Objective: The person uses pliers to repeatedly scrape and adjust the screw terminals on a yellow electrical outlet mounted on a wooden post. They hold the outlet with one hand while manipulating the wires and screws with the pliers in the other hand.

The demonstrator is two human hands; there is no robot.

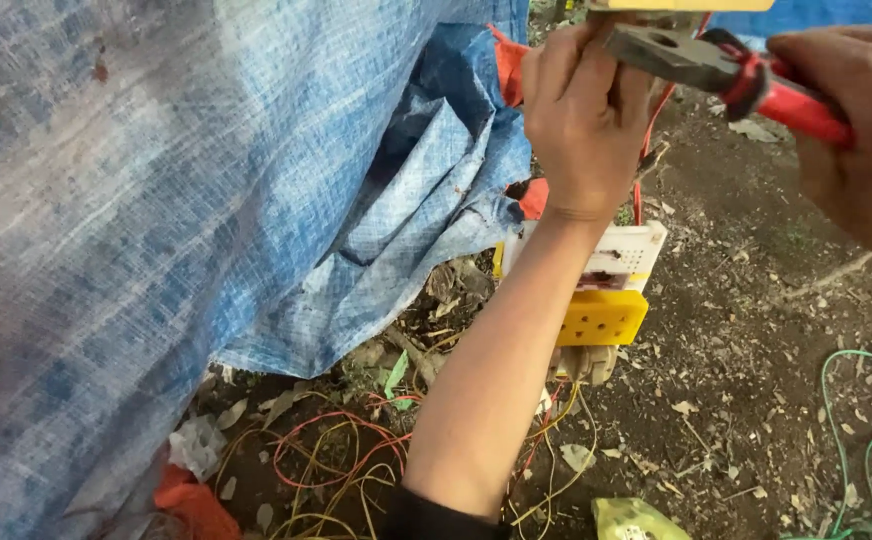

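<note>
My left hand (581, 120) is raised at the top centre, fingers curled around something small at the jaws of a pair of pliers (701, 62); what it pinches is hidden. My right hand (856, 130) at the upper right grips the pliers' red handles. The grey metal jaws point left toward my left fingers, just under a yellow edge (681, 4) at the top of the view. A thin red wire (646, 150) hangs down behind my left hand.
A blue woven tarp (206, 180) fills the left half. On the dirt ground stand a white and yellow plastic box (611, 290), tangled red and yellow wires (336, 465), a green wire (856, 420) at right and dry leaves.
</note>
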